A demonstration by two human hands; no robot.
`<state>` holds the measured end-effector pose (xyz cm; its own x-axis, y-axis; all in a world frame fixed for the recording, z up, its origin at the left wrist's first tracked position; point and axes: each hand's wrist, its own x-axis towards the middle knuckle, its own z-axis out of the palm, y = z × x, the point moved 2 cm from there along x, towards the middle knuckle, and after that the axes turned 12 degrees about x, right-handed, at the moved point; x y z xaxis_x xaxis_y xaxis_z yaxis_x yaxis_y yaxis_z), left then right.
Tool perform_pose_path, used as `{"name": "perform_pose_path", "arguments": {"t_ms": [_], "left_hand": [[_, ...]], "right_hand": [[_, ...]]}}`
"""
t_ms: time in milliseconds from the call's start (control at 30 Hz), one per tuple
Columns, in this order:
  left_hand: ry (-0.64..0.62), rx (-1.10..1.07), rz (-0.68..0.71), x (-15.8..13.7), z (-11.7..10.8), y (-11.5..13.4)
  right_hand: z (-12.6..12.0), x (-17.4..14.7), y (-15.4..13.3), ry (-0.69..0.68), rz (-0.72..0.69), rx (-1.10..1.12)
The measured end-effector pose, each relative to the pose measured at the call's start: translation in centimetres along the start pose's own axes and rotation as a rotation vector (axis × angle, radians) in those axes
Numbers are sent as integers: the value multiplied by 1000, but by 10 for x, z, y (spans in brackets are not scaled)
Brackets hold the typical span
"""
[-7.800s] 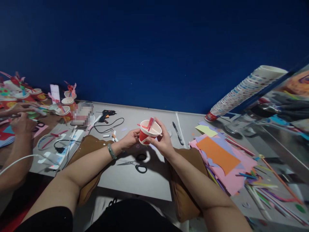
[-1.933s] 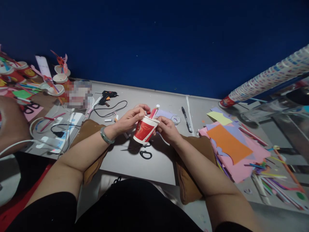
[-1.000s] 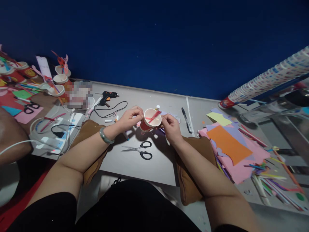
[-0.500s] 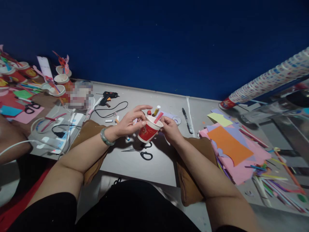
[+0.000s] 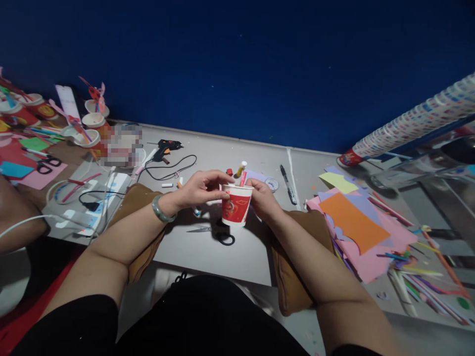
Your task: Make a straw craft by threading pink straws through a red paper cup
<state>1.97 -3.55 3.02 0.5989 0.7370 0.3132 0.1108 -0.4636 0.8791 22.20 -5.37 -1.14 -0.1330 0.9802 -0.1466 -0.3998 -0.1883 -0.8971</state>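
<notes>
A red and white paper cup (image 5: pixel 236 210) is held nearly upright above the table between my hands. My left hand (image 5: pixel 206 189), with a jade-like bangle on its wrist, pinches the cup's left rim, thumb on the front. At the right side, my right hand (image 5: pixel 264 199) grips the cup, its fingertips partly hidden behind it. A pink strip (image 5: pixel 243 178) sticks up at the far rim; whether it is fixed there I cannot tell. Black-handled scissors (image 5: pixel 224 239) lie under the cup, one handle loop partly covered. Behind the cup stands a small bottle with a white cap (image 5: pixel 241 168).
A black glue gun (image 5: pixel 167 149) with its cord lies back left, near a power strip (image 5: pixel 111 198). A pen (image 5: pixel 288 185) and tape roll (image 5: pixel 271 185) are right of centre. Coloured paper (image 5: pixel 354 222) and a long cup stack (image 5: pixel 415 118) are further right. Another person's arm (image 5: pixel 25 217) rests at left.
The cup has turned from tilted to nearly upright and shifted slightly right. My left hand has moved right with it, its fingers lower on the rim. My right hand has barely moved.
</notes>
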Motion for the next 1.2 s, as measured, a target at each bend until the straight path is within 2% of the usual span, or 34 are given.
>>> {"name": "perform_pose_path", "arguments": {"t_ms": [133,567,700,867,1200], "left_hand": [[-35,12,3,1,1,2],[-5,-101,-91,1,1,0],[32,-127,-60,3,0,-4],[111,-56,-19,2,-1,-7],[139,-15,65,3,-2,-9]], "right_hand": [[-1,0,0,1,-14,-20],[2,0,1,3,-15,-7],[3,-1,-1,-11,-17,39],[3,-2,-2,-32,0,93],[6,-3,-5,-56,-18,130]]}}
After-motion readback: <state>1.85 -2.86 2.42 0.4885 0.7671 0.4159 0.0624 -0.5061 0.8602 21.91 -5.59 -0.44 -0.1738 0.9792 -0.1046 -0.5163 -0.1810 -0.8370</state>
